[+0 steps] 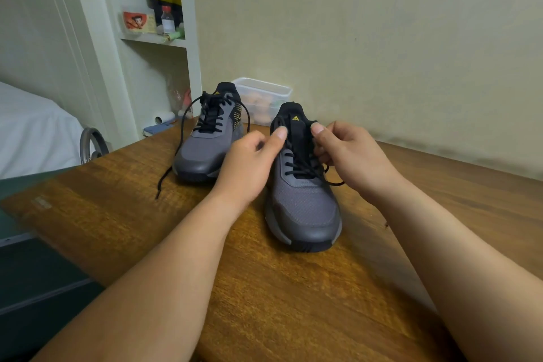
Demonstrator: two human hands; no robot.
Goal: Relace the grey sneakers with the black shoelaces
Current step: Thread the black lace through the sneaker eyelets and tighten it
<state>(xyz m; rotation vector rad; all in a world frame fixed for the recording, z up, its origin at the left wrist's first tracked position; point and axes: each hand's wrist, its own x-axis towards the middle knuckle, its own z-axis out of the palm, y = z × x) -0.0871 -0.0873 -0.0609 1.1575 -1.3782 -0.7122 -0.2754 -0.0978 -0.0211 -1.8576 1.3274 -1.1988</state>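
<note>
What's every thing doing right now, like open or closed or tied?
Far sneaker: laced, untied, lace ends loose.
Near sneaker: laced, untied.
Left hand: grips near sneaker's top.
Right hand: pinches near sneaker's lace.
Plastic box: lid on.
Bottle: capped.

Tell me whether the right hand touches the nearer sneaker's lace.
Touching: head view shows the right hand curled round the black lace of the nearer sneaker.

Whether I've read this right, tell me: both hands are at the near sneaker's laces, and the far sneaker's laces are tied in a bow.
Wrong on the bow. In the head view the far sneaker is untied: its loose lace trails onto the table. The rest stands: the left hand and right hand are at the laces of the near sneaker.
</note>
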